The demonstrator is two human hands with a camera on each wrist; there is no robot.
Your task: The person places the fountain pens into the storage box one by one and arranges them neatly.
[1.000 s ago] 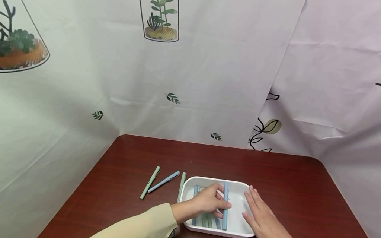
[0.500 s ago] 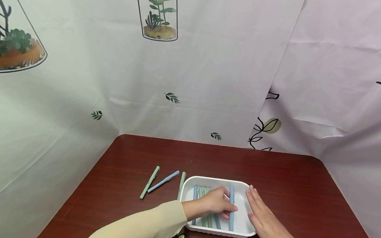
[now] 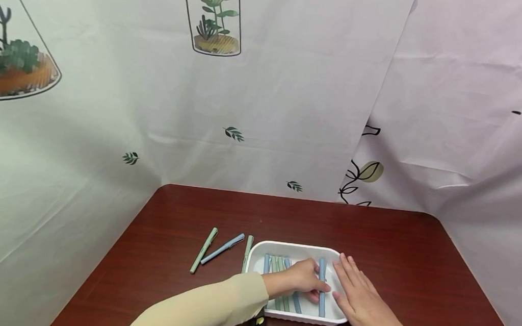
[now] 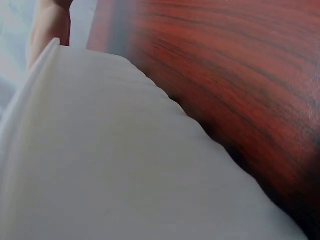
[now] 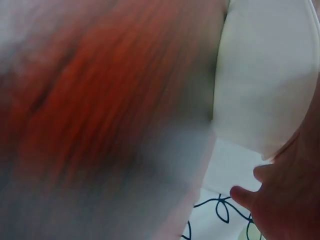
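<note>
- With twelve o'clock pointing away from the person, the left hand (image 3: 302,279) works inside the white tray (image 3: 295,317), pinching a blue pen (image 3: 321,303) between thumb and fingers; the gap is narrow, just the pen's thickness.
- This held pen is at the tray's three o'clock side, between the left hand and the rim.
- The right hand (image 3: 362,304) lies at the rim's three o'clock edge, fingers straight and holding nothing; it probably steadies the tray against a sideways push.
- Gripping near the pen's middle likely keeps both ends level and easy to align.
- The held pen's long axis runs twelve to six, nearly parallel to the tray's short sides; which end is the cap cannot be told.
- Towards nine o'clock inside, another blue pen (image 3: 267,264) and two green pens (image 3: 282,264) lie side by side, seemingly for tidy rows; a slanted blue pen (image 3: 296,303) runs eleven to five, partly behind the hand.
- Outside, at nine to ten o'clock, a green pen (image 3: 203,250) points clip end to one, a blue pen with a visible clip (image 3: 223,248) to two, and a green pen beside the rim (image 3: 248,249) to twelve.
</note>
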